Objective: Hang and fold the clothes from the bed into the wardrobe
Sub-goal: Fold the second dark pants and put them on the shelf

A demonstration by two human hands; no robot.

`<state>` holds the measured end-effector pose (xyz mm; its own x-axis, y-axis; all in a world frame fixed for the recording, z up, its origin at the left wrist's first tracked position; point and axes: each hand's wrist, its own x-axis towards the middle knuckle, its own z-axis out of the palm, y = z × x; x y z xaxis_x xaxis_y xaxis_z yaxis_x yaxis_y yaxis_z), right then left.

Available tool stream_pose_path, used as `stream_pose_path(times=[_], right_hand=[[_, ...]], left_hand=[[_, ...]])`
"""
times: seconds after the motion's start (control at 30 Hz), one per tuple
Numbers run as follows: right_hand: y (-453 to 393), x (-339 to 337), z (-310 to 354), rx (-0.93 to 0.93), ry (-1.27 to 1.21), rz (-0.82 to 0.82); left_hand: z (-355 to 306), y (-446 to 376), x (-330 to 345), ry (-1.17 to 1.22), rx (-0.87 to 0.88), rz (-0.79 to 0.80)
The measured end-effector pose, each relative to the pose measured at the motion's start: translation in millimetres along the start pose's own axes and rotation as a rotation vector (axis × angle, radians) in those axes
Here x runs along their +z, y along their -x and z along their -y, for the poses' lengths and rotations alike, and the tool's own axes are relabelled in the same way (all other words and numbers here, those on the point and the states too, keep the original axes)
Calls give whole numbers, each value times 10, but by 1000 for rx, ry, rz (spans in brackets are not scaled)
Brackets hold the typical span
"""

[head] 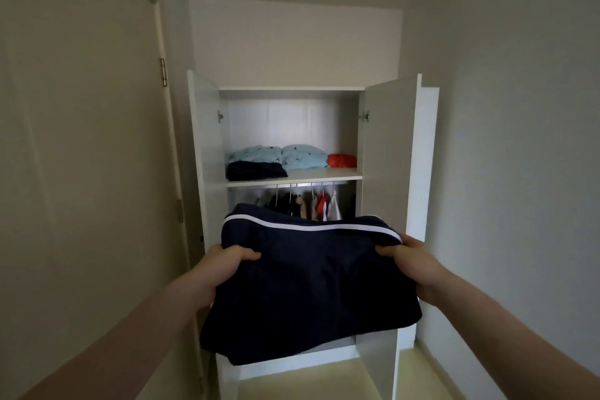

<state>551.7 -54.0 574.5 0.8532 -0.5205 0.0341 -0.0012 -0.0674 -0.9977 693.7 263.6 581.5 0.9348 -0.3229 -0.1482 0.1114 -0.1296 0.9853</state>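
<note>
Navy garment (308,289), folded, white stripe along top edge, held up in front of open wardrobe (389,153). Left hand (227,265) grips its left edge, right hand (412,265) grips its right; fingers hidden under cloth. Garment blocks lower wardrobe and most hanging clothes (305,204). Shelf (324,175) carries folded piles. Pale walls, closed door (81,140) at left.

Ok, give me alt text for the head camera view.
Left hand and right hand hold a folded navy garment before an open white wardrobe. Its shelf holds folded clothes; hung clothes show on the rail beneath.
</note>
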Motion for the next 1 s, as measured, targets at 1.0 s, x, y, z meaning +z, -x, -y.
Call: stream_pose_path(times=[1.0], right_hand=[[-5168,501,149,-38,28,-48]], left_hand=[[-981,-4955,567,76,33,-63]])
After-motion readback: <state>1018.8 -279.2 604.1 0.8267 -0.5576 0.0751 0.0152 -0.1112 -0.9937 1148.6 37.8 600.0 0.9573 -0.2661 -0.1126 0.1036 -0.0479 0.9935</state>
